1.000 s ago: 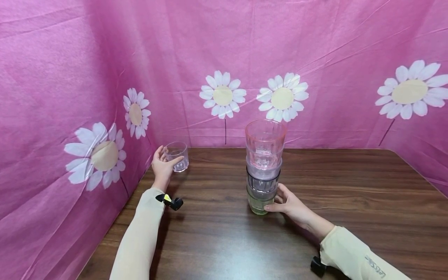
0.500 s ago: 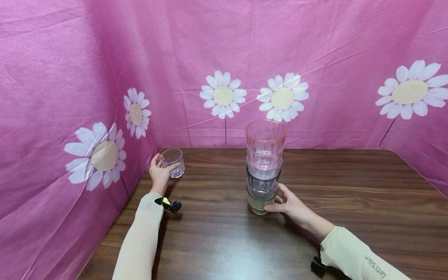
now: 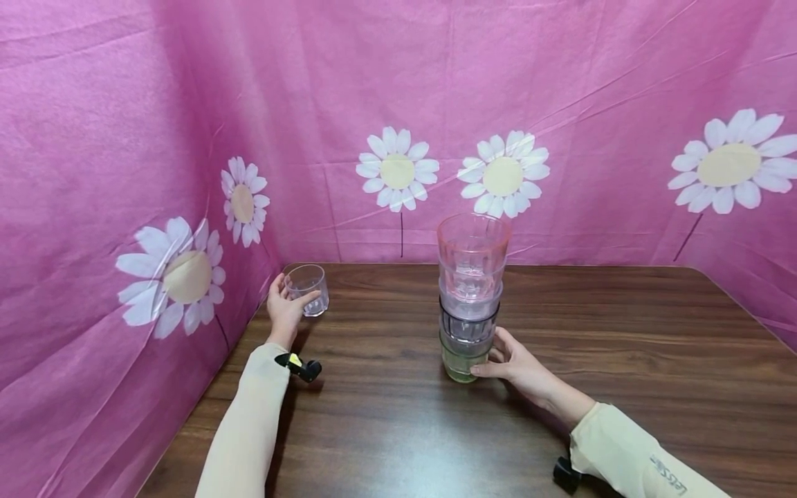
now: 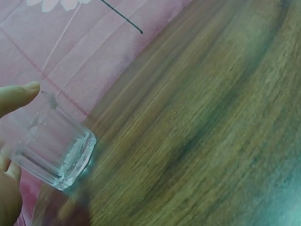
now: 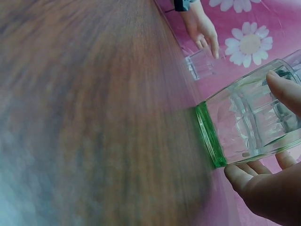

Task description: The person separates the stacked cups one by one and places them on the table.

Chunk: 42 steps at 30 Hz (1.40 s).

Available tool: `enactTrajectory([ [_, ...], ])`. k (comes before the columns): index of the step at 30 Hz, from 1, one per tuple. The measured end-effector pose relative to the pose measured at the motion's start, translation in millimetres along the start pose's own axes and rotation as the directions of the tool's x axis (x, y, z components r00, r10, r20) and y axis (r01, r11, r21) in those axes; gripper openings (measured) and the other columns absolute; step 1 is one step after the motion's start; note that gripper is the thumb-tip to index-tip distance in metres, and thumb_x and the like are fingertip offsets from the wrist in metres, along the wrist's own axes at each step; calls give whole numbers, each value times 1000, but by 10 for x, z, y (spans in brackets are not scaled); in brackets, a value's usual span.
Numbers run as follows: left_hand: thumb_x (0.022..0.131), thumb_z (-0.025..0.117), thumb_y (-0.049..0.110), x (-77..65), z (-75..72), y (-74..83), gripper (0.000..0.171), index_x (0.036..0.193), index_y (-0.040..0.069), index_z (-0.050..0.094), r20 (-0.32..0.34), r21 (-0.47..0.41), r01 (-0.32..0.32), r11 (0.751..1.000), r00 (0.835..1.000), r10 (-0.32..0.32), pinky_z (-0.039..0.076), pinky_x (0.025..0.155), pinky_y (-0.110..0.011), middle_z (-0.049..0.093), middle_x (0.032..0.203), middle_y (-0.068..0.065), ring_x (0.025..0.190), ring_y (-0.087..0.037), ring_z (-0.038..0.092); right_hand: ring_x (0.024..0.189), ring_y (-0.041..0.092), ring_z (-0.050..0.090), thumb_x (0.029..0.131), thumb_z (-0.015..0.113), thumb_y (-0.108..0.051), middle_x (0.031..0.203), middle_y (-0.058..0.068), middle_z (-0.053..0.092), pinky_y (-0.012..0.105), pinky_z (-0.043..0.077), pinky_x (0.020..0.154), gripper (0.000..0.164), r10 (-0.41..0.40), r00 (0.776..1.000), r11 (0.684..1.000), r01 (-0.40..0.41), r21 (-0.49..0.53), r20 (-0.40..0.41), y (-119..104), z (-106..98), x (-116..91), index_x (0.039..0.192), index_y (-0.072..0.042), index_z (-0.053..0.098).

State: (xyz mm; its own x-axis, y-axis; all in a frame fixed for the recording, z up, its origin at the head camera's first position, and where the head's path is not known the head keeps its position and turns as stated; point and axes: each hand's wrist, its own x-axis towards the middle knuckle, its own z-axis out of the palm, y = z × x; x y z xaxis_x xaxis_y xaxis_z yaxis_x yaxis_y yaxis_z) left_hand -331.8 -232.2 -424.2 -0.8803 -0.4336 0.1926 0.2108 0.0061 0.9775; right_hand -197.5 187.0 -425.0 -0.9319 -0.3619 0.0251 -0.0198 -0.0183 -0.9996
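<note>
At the table's far left corner my left hand (image 3: 286, 311) grips a clear drinking glass (image 3: 319, 283), thumb on the near side. This glass is upright, its thick base (image 4: 77, 162) right at the tabletop in the left wrist view. My right hand (image 3: 526, 370) holds the bottom of a tall stack of nested tumblers near the table's middle. Lowest is a green tumbler (image 3: 461, 366), then a dark-rimmed one (image 3: 467, 326), a pale lilac one (image 3: 470, 304) and a pink tumbler (image 3: 473, 238) on top. Fingers and thumb lie around the green tumbler (image 5: 242, 122).
The brown wooden table (image 3: 386, 415) runs back to a pink cloth (image 3: 299, 104) printed with white daisies, which also hangs along the left side. A small black wrist camera (image 3: 305, 366) sits on the left sleeve, another black wrist camera (image 3: 566, 476) by the right.
My left hand has drawn the clear glass slightly left and toward me, then stopped over the last half second. My right hand and the stack have stayed in place.
</note>
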Motion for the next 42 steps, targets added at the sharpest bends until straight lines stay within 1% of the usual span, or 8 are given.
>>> enactTrajectory([
  [4,70,80,-15,-8,-6,9,98,151,-7,25,-5,-1,-21,1000,1000,21,30,119,-38,35,153,-25,142,-38,32,137,43,35,83,75,0,152,33,28,23,44,99,83,0,1000,1000,0,2,-1,9,-2,3,146,8,21],
  [8,70,82,-11,-19,-9,64,96,150,-7,29,-68,0,-93,996,993,93,28,119,-37,38,151,-25,141,-35,34,136,42,36,83,75,0,152,33,28,24,45,99,84,1,1000,1000,-1,3,0,19,-8,8,146,8,21],
  [13,72,85,-4,-1,37,210,91,148,-4,36,-175,-39,-235,971,959,224,28,119,-36,44,146,-21,139,-33,37,137,42,36,83,75,0,152,33,28,24,45,99,83,0,1000,1000,0,2,1,23,-20,13,146,8,21],
  [17,73,84,-4,1,140,381,88,147,-2,37,-190,-96,-290,952,944,269,30,117,-29,45,146,-17,139,-28,38,137,42,35,84,75,0,153,32,28,24,44,99,83,5,1000,1000,-5,-2,0,21,-23,15,147,7,21],
  [23,75,80,-9,-102,396,663,85,148,-4,36,-87,-167,-318,933,948,308,30,118,-30,44,147,-19,141,-28,37,137,42,35,84,75,-1,153,32,28,25,44,99,83,8,1000,1000,-8,-9,3,15,-25,18,147,7,21],
  [32,77,73,-13,-328,781,1008,79,147,-8,35,85,-293,-329,898,926,367,31,117,-30,44,146,-23,140,-32,38,134,35,41,83,75,-1,151,29,33,23,44,99,79,16,1000,999,-17,-28,-10,24,-13,22,145,5,26],
  [37,80,71,-14,-497,974,1216,77,147,-9,34,217,-308,-318,897,894,392,31,117,-28,44,147,-24,140,-29,40,135,39,39,83,75,0,151,32,32,24,44,99,80,-2,1000,1000,2,-16,0,25,-17,18,145,7,24],
  [42,81,68,-15,-708,1144,1396,75,147,-9,33,347,-333,-311,890,837,423,32,117,-30,43,147,-27,140,-29,40,136,41,37,84,74,1,151,32,31,24,45,99,81,-6,1000,1000,6,-2,6,26,-17,18,146,8,23],
])
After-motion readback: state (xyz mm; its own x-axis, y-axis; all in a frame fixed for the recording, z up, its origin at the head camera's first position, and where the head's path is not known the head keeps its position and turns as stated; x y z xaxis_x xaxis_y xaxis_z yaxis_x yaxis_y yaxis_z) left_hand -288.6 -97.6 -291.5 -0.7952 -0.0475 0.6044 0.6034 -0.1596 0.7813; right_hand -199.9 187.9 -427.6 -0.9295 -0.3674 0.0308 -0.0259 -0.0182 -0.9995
